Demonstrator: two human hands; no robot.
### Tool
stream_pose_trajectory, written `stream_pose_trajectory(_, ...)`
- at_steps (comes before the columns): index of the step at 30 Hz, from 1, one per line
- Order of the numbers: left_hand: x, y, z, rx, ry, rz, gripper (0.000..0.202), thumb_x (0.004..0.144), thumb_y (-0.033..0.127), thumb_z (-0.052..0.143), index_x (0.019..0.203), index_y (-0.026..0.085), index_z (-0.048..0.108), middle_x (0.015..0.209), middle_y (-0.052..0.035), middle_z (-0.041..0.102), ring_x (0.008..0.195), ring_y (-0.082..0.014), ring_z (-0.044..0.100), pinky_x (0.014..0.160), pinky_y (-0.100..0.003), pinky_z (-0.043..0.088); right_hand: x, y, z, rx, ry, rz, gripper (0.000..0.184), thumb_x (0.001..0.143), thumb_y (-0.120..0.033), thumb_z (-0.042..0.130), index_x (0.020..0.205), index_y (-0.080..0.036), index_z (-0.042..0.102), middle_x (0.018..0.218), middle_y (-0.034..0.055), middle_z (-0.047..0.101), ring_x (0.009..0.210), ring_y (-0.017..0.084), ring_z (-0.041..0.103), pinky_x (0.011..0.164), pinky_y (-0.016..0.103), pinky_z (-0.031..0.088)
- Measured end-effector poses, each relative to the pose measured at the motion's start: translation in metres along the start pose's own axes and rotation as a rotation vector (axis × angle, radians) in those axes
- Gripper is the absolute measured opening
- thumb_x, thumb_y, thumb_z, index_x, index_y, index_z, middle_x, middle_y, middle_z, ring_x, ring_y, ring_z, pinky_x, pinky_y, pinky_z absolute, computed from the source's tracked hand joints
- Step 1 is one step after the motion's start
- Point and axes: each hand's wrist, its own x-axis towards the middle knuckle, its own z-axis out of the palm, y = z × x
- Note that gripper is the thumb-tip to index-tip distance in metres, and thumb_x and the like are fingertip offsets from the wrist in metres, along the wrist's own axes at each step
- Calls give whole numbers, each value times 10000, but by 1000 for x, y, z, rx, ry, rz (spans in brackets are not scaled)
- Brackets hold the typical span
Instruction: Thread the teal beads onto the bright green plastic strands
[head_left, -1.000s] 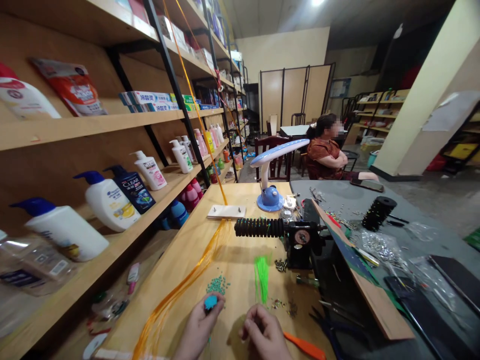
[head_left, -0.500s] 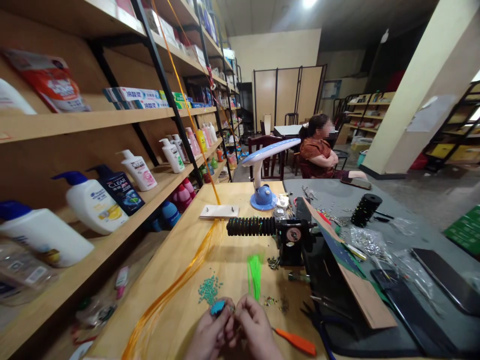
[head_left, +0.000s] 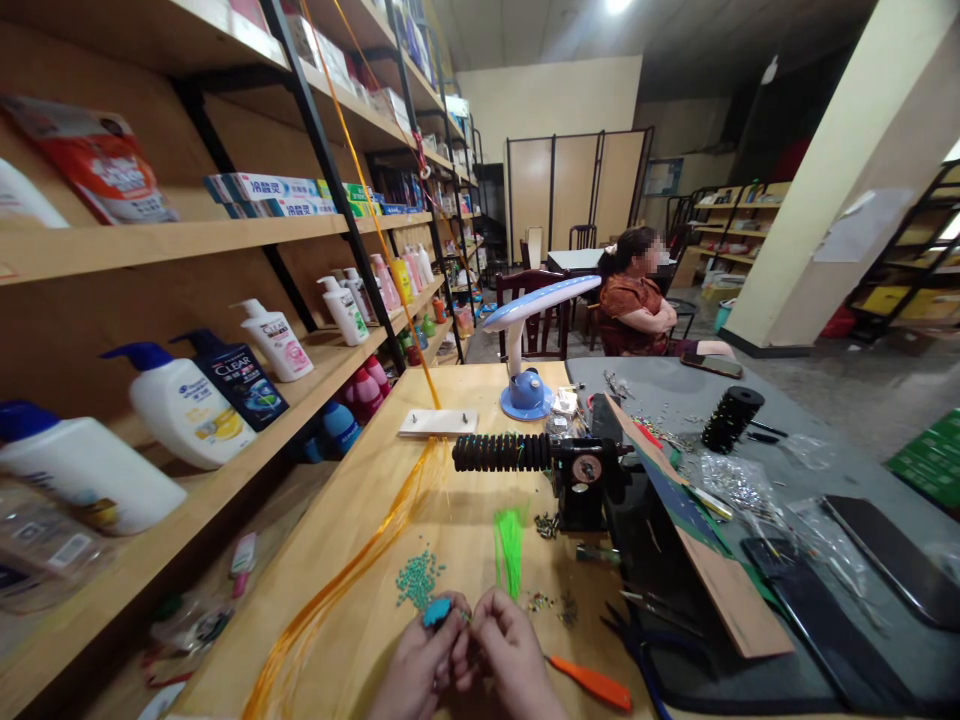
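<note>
Just ahead of our left hand [head_left: 415,665], pinching a turquoise piece [head_left: 436,612], green beads [head_left: 418,580] lie within easy reach, while our right hand [head_left: 511,660] pinches something too small to tell.

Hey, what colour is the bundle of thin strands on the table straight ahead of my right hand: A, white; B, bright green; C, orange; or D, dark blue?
B: the bright green strands sit on the wooden table just beyond the right hand.
</note>
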Motion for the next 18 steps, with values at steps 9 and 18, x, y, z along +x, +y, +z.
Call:
stream_pose_trajectory(9,-4,4,4,116,-82,98,535,703,617,789,840,160,546,564,55,438,508,-81,405,501,-201,326,1,6,-7,-55,-13,-34,716,579,-829,698,739,-190,417,507,-20,596,426,86,532,453,179,383)
stream_pose_trajectory(18,2,8,-1,236,-90,140,519,733,622,762,814,159,542,533,89,319,488,-55,231,479,-201,177,4,2,-14,-93,-26,-54,688,599,-796,720,749,-186,439,509,-37,561,408,72,472,445,180,348)
